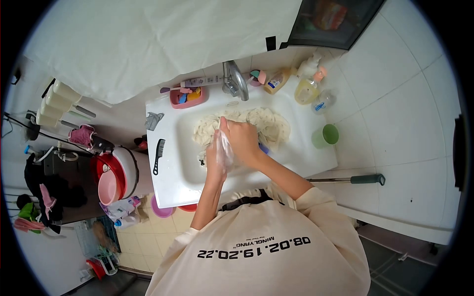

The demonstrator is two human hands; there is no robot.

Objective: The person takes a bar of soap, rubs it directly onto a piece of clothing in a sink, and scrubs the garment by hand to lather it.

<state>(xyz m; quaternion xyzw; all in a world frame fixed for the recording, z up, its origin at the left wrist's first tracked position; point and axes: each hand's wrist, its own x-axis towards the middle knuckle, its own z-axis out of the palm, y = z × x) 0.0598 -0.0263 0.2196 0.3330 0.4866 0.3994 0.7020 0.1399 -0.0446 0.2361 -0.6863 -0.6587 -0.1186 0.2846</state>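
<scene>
My left hand [214, 154] and my right hand [240, 140] are closed together over the white sink [186, 165]. Between them is a white, wet-looking cloth [225, 152], which hangs down along the left palm and wrist. Some of the white on the skin may be lather; I cannot tell. Just beyond my hands, a bunched cream cloth [269, 123] lies in the basin, spread to both sides. A small blue thing [264, 148] shows beside my right wrist, mostly hidden. The metal faucet [235, 86] stands behind the basin.
A black comb [159, 157] and a grey rag [154, 120] lie on the left rim. A pink box [188, 98] sits at the back left. Pump bottles [308, 91] and a green cup [326, 135] line the right side. Buckets [126, 172] stand at left.
</scene>
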